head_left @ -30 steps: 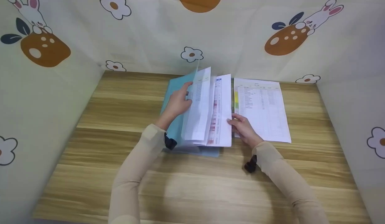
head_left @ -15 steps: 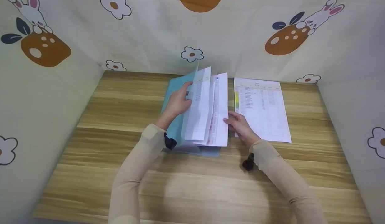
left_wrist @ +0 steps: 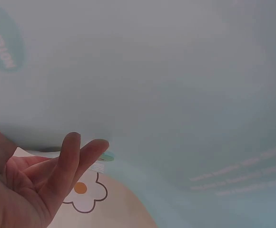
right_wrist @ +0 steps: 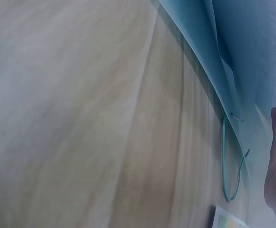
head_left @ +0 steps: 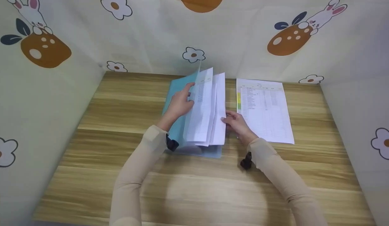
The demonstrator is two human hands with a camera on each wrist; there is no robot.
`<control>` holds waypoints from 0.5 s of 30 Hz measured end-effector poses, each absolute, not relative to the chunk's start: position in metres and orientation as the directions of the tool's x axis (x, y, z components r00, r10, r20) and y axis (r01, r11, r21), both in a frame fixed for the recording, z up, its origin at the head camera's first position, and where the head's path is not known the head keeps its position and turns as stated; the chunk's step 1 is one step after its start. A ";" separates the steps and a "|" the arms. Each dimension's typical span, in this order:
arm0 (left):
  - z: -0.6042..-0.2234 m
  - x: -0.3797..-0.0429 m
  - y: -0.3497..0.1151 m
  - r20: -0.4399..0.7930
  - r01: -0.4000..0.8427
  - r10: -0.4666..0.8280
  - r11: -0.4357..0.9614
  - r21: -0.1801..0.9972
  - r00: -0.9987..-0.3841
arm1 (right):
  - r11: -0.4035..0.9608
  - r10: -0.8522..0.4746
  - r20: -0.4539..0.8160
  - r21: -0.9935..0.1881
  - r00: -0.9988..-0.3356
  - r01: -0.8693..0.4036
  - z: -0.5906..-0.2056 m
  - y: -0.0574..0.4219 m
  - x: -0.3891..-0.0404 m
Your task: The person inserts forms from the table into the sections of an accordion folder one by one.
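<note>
Teal folder (head_left: 180, 84): part-open on the table (head_left: 194, 194), twelve o'clock from me; its cover looks light, springy, perhaps slippery.
White sheets (head_left: 218, 105): tilted up inside; probably limp, easily creased, best pinched along the free edge.
My right hand (head_left: 240, 124): pinching that edge near four o'clock.
My left hand (head_left: 180, 103): fingers spread against the raised leaves (head_left: 199, 121).
Loose sheet (head_left: 266, 122): flat, three o'clock from the folder.

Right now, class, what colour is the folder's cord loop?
The cord loop is blue-green, seen best in the right wrist view.
</note>
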State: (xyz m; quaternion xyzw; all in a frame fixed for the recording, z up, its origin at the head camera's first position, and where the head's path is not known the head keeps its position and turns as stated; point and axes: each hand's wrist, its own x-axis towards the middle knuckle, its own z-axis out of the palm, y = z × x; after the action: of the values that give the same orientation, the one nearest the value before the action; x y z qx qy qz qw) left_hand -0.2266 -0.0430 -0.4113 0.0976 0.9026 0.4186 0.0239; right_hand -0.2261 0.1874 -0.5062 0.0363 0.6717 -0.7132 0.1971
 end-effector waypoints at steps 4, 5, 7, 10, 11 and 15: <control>-0.411 -0.227 -0.043 0.025 0.143 0.193 0.628 0.765 -0.981 | -0.012 -0.236 -0.307 -0.948 -0.922 0.319 -0.508 0.185 -0.227; -0.411 -0.227 -0.043 0.026 0.145 0.194 0.629 0.764 -0.981 | -0.010 -0.237 -0.306 -0.948 -0.922 0.317 -0.508 0.184 -0.227; -0.411 -0.227 -0.042 0.029 0.146 0.192 0.633 0.761 -0.981 | -0.007 -0.246 -0.308 -0.948 -0.919 0.319 -0.509 0.183 -0.227; -0.411 -0.227 -0.042 0.026 0.143 0.190 0.632 0.762 -0.981 | 0.001 -0.254 -0.323 -0.943 -0.912 0.333 -0.511 0.182 -0.228; -0.411 -0.227 -0.042 0.021 0.138 0.189 0.631 0.763 -0.982 | 0.002 -0.256 -0.328 -0.941 -0.909 0.339 -0.511 0.181 -0.228; -0.411 -0.227 -0.042 0.005 0.122 0.185 0.629 0.768 -0.983 | 0.001 -0.255 -0.334 -0.939 -0.907 0.345 -0.513 0.178 -0.229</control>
State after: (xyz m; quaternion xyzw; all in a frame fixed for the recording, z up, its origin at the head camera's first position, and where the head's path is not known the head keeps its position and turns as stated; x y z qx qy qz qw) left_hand -0.2268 -0.0418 -0.4112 0.0850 0.9016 0.4225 0.0372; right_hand -0.2290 0.1784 -0.5129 0.0331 0.6748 -0.7060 0.2125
